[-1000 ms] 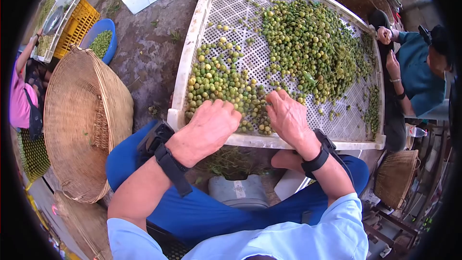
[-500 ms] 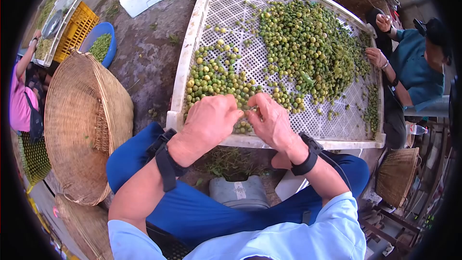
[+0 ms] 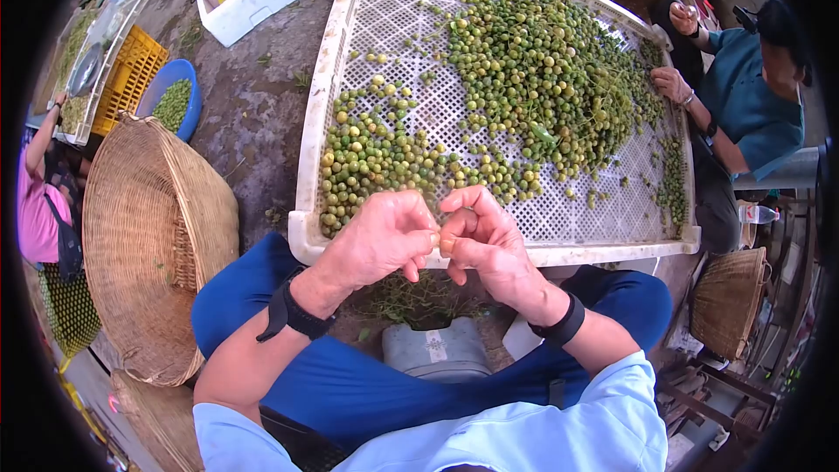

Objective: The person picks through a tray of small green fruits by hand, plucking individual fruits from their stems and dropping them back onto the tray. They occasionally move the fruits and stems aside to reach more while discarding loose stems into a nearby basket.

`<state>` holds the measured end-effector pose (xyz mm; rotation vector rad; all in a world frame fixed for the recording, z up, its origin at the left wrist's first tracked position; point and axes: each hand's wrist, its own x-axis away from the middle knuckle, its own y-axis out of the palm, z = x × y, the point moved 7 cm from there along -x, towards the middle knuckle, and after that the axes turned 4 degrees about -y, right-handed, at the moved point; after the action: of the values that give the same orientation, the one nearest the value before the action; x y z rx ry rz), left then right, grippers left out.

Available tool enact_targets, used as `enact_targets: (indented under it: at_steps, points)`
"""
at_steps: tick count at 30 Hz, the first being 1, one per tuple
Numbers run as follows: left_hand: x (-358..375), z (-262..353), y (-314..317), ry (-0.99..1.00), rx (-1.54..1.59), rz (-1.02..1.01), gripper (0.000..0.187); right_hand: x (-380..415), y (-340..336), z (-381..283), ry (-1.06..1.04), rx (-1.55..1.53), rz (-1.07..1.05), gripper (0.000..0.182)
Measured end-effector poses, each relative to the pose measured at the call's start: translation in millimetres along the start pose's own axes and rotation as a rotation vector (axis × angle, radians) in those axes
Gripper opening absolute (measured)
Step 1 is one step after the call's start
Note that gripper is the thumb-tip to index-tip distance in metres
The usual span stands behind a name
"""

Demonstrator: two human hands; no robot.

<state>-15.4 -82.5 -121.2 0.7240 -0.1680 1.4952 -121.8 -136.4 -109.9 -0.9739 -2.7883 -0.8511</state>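
Note:
My left hand point(image 3: 383, 234) and my right hand point(image 3: 491, 243) meet above the near rim of a white perforated plastic tray point(image 3: 603, 251). Thumbs and fingers are pinched together, the tips touching or nearly so. Whatever is between them is too small and covered to name. Just beyond my hands lies a loose group of small round green-yellow fruits point(image 3: 363, 157) on the mesh. A larger heap of the same fruits point(image 3: 542, 79), mixed with thin stems and a few leaves, covers the tray's middle and right.
At the right, a co-worker in a teal shirt point(image 3: 752, 105) rests a hand on the tray's side. Tall wicker baskets point(image 3: 131, 236) stand left. Beyond are a blue basin point(image 3: 188, 74), yellow crate point(image 3: 131, 70) and white foam box point(image 3: 253, 17). A grey container point(image 3: 437, 351) sits between my knees.
Both hands have drawn back slightly toward me, from over the fruits to the tray's near rim, still pinched together. The whole view has shifted a little.

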Motion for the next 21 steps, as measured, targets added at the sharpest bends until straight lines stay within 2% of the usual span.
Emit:
enact_targets:
  at_steps: [2,4,5,6,8,10,12,15,21]
  points:
    - [1,3,-2,0.02,-0.018,0.0,0.006,-1,-12,-1,0.046,-0.051,0.036,0.022]
    - [16,40,-11,0.369,-0.81,0.312,0.012,-11,-33,-24,0.053,0.404,0.137,0.008]
    - [25,49,-15,0.337,-1.043,0.478,0.02,-22,-49,-43,-0.219,0.89,0.198,0.006]
    - [27,48,-17,0.34,-1.041,0.48,0.02,-28,-57,-53,-0.506,1.372,0.256,0.006]
    - [38,56,-21,0.47,-1.251,0.678,0.022,-42,-83,-48,-0.399,1.472,0.245,0.011]
    - [39,55,-21,0.408,-1.171,0.63,0.023,-54,-93,-41,-0.341,1.523,0.219,0.014]
    - [33,51,-9,0.412,-1.246,0.465,0.025,-63,-99,-35,-0.337,1.514,0.253,0.015]
    - [28,38,-9,0.319,-1.269,0.479,0.025,-74,-94,-29,-0.322,1.537,0.227,0.017]
    - [27,34,-5,0.324,-1.379,0.487,0.023,-82,-86,-23,-0.248,1.663,0.14,0.009]
